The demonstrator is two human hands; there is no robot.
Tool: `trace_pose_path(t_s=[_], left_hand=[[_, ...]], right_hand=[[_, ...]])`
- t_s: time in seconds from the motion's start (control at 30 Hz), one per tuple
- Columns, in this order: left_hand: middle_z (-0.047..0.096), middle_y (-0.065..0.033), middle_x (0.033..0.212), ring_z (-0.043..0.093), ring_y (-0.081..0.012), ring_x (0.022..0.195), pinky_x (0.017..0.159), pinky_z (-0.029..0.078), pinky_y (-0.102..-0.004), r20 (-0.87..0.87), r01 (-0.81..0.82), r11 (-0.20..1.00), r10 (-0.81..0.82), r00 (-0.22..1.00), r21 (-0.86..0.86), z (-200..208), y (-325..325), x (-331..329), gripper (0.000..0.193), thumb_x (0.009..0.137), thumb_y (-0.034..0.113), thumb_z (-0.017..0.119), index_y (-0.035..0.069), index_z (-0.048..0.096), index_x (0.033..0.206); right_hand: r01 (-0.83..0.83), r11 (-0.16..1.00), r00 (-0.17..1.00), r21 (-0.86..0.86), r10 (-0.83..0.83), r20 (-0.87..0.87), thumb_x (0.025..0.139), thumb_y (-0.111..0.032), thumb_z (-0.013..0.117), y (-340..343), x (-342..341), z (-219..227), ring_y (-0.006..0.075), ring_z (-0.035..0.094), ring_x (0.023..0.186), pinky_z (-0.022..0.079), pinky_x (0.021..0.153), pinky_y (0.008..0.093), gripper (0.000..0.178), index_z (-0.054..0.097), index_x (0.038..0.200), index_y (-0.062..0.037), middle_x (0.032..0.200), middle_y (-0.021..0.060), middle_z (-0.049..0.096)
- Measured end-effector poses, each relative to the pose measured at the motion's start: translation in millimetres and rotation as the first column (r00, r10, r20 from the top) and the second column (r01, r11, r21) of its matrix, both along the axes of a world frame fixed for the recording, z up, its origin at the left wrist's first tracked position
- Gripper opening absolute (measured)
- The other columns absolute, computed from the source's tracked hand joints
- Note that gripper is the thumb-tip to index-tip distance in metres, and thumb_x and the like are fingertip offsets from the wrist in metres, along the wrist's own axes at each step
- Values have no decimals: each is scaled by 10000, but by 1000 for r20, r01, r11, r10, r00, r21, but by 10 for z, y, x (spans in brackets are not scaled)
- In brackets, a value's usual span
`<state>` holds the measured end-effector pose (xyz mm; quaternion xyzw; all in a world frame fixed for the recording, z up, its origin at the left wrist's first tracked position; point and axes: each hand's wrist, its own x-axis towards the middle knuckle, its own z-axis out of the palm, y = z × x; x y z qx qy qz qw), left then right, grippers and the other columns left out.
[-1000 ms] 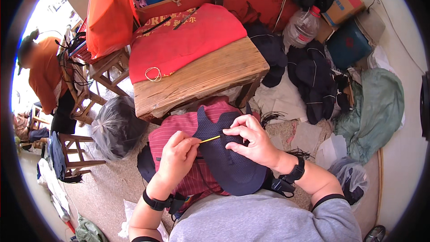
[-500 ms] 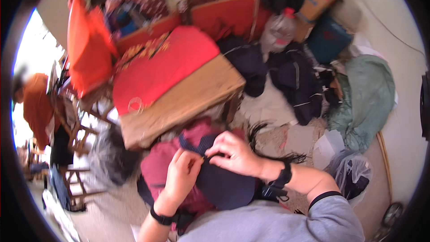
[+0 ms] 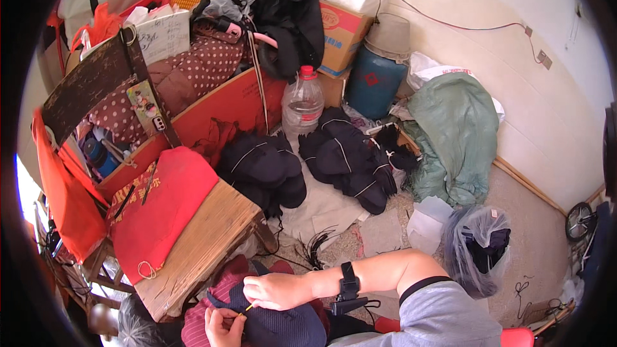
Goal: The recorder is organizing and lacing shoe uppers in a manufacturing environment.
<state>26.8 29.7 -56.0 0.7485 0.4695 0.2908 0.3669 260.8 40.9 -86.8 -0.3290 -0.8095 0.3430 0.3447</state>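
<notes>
Floor sheet (image 3: 308,218) is holding tied caps (image 3: 344,154); left hand (image 3: 223,329) is pinching a yellow stick (image 3: 247,309), right hand (image 3: 275,290) is pinching the navy cap (image 3: 289,329); looking unfinished

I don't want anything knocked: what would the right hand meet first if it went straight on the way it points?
The right hand points leftward, so probably the navy cap, whose fabric lies just ahead, with the striped maroon cloth beyond. Depth is unclear in this single view.
</notes>
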Motion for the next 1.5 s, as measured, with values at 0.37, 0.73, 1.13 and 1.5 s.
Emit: trace_pose_path(t_s=[0.37,0.73,1.13,1.5], left_hand=[[510,-44,839,494,-149,713,639,423,-278,182,10,967,38,983,-254,-124,69,-12,218,773,-35,769,29,588,877],[505,-46,849,463,-174,698,648,423,-298,27,18,999,-17,1000,-29,-72,-5,-87,281,720,-21,803,52,594,892],[464,-39,860,441,-154,703,648,411,-280,61,38,998,-35,998,-41,-85,-45,33,274,764,-7,784,49,579,936],[478,-51,940,472,-168,908,804,415,-283,181,104,955,-54,982,-278,-51,-12,-88,66,896,12,657,5,617,843]], right_hand=[[-397,915,878,69,357,319,785,-341,699,544,-202,123,350,640,643,492,573,451,309,673,659,-60,642,132,642],[-306,951,935,35,294,196,868,-273,656,184,356,31,381,604,623,455,555,473,323,596,653,-40,634,155,595],[-326,614,914,-718,11,-406,941,-133,643,-187,130,188,70,579,816,512,730,241,439,505,1356,-96,983,-8,597],[206,978,952,-19,-205,-227,968,-127,576,-48,-190,142,246,616,861,495,754,338,139,638,1066,-50,989,80,581]])
